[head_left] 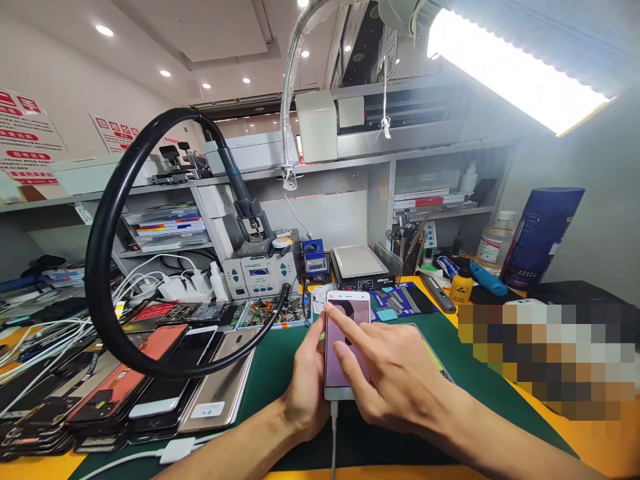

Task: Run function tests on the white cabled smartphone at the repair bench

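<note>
Locate the white phone (334,360) above the green mat (273,363), near the middle of the view, with screen lit and a white cable (334,437) joined at the lower edge. Note the left hand (306,383) wrapped along the left side of the phone in a supporting grip (fingers behind the back panel hidden, so impossible to tell how firmly pressed). Note the right hand (395,370) free of any grip: index finger extended to the upper left of the screen, thumb apart over the glass lower down; cannot tell whether in contact or just above. Expect, by judgement, a light, thin, stiff body with no useful give. Treat the glass front as slippery and fragile, liable to crack under a drop or point pressure. Take hold by the long side edges, with fingers spread beneath the back for support, keeping the grip off the lit screen. Avoid clamping at the lower edge; allow slack in the cable, as a probable source of tug on so light a body and of strain at the connector.
</note>
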A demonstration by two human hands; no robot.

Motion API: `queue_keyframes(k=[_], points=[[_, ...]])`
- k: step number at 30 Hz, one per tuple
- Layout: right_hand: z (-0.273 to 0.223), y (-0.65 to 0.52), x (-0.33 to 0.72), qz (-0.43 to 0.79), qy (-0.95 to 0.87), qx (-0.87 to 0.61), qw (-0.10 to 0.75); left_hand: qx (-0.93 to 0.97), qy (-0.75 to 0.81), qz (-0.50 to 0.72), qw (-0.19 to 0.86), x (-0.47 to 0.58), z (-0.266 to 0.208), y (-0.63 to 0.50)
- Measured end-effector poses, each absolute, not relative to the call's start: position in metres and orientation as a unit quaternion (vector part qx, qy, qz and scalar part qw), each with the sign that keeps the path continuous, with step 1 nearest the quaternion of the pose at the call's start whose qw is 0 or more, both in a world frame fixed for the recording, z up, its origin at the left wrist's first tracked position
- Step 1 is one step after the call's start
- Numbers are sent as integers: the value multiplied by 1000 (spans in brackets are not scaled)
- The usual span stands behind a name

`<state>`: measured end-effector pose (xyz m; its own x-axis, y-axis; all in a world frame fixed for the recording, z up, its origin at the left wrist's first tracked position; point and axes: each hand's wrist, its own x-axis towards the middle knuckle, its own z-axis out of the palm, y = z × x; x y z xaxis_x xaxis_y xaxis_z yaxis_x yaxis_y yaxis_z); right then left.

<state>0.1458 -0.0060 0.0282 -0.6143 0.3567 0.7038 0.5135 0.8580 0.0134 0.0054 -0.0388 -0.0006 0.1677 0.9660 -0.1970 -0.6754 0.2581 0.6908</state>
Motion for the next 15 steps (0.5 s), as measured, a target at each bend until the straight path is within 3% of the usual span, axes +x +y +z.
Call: queue_keyframes(k=[15], points=[[29,-4,148,-114,-890,-236,373,241,307,550,739,3,1,-38]])
